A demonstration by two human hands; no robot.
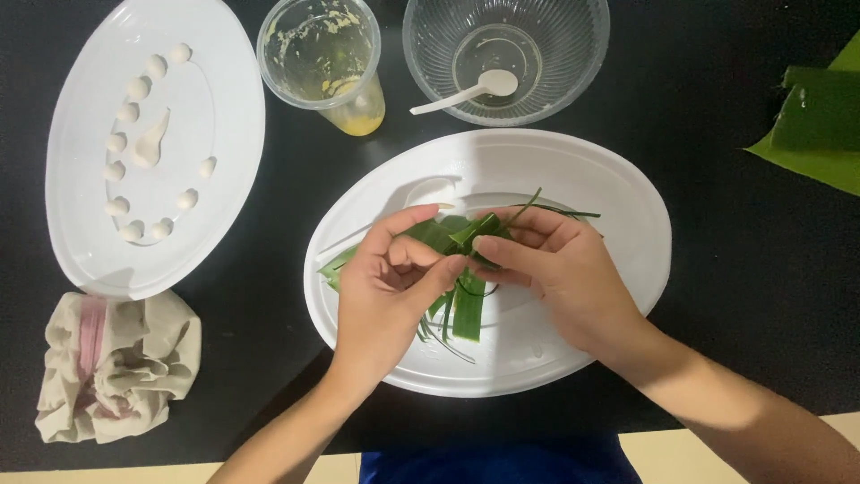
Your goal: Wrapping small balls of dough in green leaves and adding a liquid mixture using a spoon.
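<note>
Head view: the camera is looking straight down on a black table (717,269), where both hands are meeting over a white oval plate (618,193).
Thing in hand: a folded green leaf strip (466,235), long and narrow like a pandan blade, is lying across the middle of the plate with loose strands trailing toward the person.
Where it is: it is being held just above the plate's centre, between the two hands, with one end poking out past the left hand towards the plate's left rim.
How it handles: it is looking very light, thin and bendy; it probably creases rather than snaps, may split along its length if pulled hard, and is likely springing back open when let go.
Where to grip: pinching at the fold itself seems best, with fingertips pressing flat on the broad face, not the thin edges.
Left hand (390,287): it is curling closed, thumb and fingers pinching the leaf from the left, wrist coming up from the lower edge.
Right hand (560,269): it is narrowed to a pinch, thumb and forefinger pressing the folded tip, the other fingers bending loosely, forearm angling in from the lower right.
Nearby: a second white oval plate (224,116) carrying small white dough balls (125,112), a plastic cup (327,63) with yellow residue, a clear bowl (555,36) holding a white spoon (461,92), a crumpled cloth (112,363), and larger green leaves (820,121) at the right edge.
</note>
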